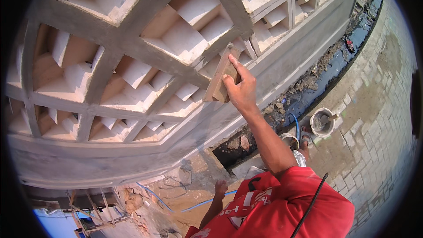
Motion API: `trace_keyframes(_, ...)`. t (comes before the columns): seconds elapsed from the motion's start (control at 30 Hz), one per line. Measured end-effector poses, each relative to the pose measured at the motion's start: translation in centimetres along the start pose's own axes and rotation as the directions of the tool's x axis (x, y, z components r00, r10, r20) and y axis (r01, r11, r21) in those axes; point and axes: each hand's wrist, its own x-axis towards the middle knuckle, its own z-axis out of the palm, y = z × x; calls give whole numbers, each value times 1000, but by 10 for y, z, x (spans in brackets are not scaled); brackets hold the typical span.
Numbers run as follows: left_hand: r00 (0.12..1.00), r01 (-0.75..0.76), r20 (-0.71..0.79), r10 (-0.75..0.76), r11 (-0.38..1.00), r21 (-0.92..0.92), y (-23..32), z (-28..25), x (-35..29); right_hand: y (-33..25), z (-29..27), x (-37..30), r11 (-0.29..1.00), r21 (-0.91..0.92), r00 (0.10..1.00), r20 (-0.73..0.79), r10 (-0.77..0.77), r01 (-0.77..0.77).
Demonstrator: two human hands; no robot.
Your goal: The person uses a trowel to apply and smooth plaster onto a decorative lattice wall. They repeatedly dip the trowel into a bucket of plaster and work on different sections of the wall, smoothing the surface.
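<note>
Wall fills the upper left and centre of the frame: openwork lattice (123, 37), matte grey ribs crossing on the slant. Openings angular; pale, flat-faced slabs (133, 71) set inside at angles, edges crisp, faces chalky. Below, a smooth grey band (88, 161), bowed by the lens.

Float (224, 77) just above centre of frame, by the lattice's lower edge. A flat, narrow rectangular board, grey-brown, wood-like, surface dull and smeared; a browner block handle stands along its back. Long axis slants from upper right to lower left, the top end leaning toward the upper right. Whether its face touches the ribs, cannot tell.

Right grip (241, 90) closed about the float's handle, thumb bent over it, index finger stretched toward the upper end. Left grip (220, 187) low in frame, near the red shirt (291, 198); cannot tell if it holds anything.

Right side: rubble-edged ditch (324, 77) with bluish sheen, rough block paving (379, 119), round whitish bucket (324, 135) containing grey stuff.
</note>
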Motion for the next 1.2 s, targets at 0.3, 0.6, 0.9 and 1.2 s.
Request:
trace_keyframes(0.3, 972, -233, 35, 232, 972, 36, 13, 19, -25, -9, 33, 17, 998, -51, 999, -20, 39, -40)
trace_keyframes(0.6, 997, -81, -20, 81, 997, -1, 8, 19, -16, 3, -12, 20, 996, 70, 997, -44, 62, -59)
trace_keyframes(0.9, 999, -37, 44, 33, 994, 106, -6, 13, -28, -19, 43, -23, 996, -13, 988, 128, 91, -90)
trace_keyframes(1.2, 988, -151, 25, 149, 986, 77, -11, 15, -9, -17, -5, 43, 999, -34, 999, -14, 30, -31)
